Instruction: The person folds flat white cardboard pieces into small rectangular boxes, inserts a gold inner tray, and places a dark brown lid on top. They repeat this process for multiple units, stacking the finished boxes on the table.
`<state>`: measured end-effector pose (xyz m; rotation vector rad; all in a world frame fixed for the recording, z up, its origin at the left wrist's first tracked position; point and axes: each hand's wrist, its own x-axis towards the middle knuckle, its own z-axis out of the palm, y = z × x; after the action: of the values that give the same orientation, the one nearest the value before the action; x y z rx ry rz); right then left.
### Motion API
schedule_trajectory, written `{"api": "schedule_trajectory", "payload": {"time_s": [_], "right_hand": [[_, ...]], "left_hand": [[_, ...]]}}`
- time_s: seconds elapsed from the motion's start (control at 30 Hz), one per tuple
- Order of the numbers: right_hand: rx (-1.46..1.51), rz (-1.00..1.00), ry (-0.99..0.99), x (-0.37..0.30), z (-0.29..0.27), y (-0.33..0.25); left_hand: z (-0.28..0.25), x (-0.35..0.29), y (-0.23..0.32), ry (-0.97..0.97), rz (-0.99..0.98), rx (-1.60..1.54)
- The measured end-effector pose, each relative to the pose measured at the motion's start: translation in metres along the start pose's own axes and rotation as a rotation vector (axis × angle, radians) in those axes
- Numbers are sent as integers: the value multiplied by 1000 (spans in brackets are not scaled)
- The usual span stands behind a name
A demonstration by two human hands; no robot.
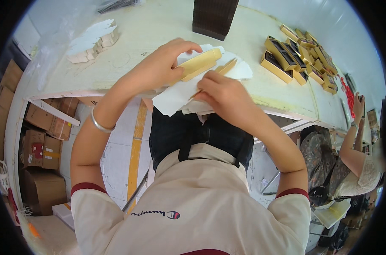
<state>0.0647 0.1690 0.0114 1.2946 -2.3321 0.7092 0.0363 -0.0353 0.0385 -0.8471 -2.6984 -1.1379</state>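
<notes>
Over the table's near edge, my left hand (161, 63) is curled around a gold card box piece (200, 63) with folded long sides. My right hand (222, 93) is closed, thumb and fingers pinching a thin golden edge of card; whether this belongs to the same piece is hidden by the hand. Just beyond its knuckles another gold strip (227, 67) sticks up. White die-cut card sheets (172, 100) lie loosely beneath both hands, some hanging past the table edge toward my lap.
A dark brown block-shaped stack (214, 19) stands ahead. Stacked white card blanks (93, 41) sit at the far left, and several gold boxes with dark inserts (282, 55) pile up on the right. Cardboard cartons (42, 148) fill space below left. Another person (356, 157) works at right.
</notes>
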Motion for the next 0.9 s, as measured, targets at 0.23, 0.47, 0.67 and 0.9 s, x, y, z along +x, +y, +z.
{"api": "schedule_trajectory", "payload": {"time_s": [0.23, 0.47, 0.67, 0.9], "right_hand": [[98, -91, -226, -11, -42, 16], [-110, 4, -176, -36, -79, -53], [14, -66, -42, -14, -73, -6], [296, 46, -225, -7, -22, 49]], "left_hand": [[17, -16, 25, 46, 182, 60], [25, -58, 58, 122, 300, -45], [-1, -42, 58, 150, 475, 125], [20, -17, -17, -144, 320, 114]]}}
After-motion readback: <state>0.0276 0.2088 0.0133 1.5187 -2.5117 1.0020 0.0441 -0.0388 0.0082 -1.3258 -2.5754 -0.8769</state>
